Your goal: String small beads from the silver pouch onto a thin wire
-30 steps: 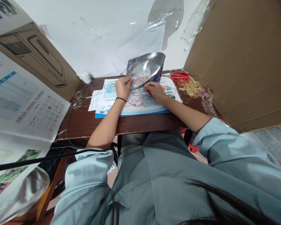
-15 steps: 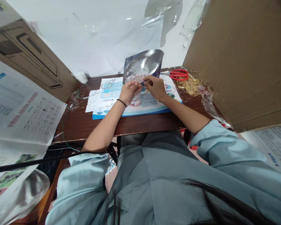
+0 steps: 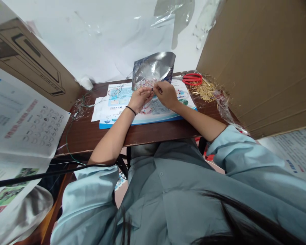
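My left hand [image 3: 140, 99] and my right hand [image 3: 166, 95] meet above a printed blue-edged leaflet [image 3: 163, 115], fingertips together. The right fingers pinch a small dark bead [image 3: 152, 89], and the left fingers seem to hold the same spot. A thin wire strung with white beads [image 3: 90, 105] runs from a tangled coil towards my left hand, though its end is hidden by my fingers. Just beyond my hands, a crumpled silver foil pouch [image 3: 153, 66] lies open, with many small pastel beads [image 3: 145, 84] at its mouth.
Red-handled scissors [image 3: 192, 79] and scattered brass pins [image 3: 204, 90] lie at the right of the dark wooden table [image 3: 91, 136]. Large cardboard panels [image 3: 255, 68] stand at the right, and printed sheets [image 3: 33, 126] hang at the left.
My hands have moved from the pouch's mouth and closed together in front of it. The pouch stands less tilted, and the whole scene sits slightly higher and further left in view.
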`<state>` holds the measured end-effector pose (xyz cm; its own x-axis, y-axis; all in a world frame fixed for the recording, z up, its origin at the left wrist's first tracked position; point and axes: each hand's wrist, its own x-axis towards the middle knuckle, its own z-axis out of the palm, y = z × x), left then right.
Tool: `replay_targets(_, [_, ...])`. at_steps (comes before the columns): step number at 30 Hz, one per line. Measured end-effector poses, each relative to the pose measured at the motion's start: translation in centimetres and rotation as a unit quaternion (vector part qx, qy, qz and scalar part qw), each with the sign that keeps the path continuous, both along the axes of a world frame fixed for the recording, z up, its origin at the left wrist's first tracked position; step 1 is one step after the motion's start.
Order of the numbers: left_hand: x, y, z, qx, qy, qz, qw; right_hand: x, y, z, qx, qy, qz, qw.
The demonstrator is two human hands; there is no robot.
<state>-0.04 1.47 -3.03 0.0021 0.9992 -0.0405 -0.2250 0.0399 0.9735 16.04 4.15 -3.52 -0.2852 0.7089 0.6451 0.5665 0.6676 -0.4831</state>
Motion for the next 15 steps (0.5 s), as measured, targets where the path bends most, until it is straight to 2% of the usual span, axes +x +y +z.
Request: replay_targets(15, [-0.06,0.10,-0.12,0.004,-0.001,-0.004,1.000,-0.07,0.18,-0.45,0.003,-0.010,0.011,1.000])
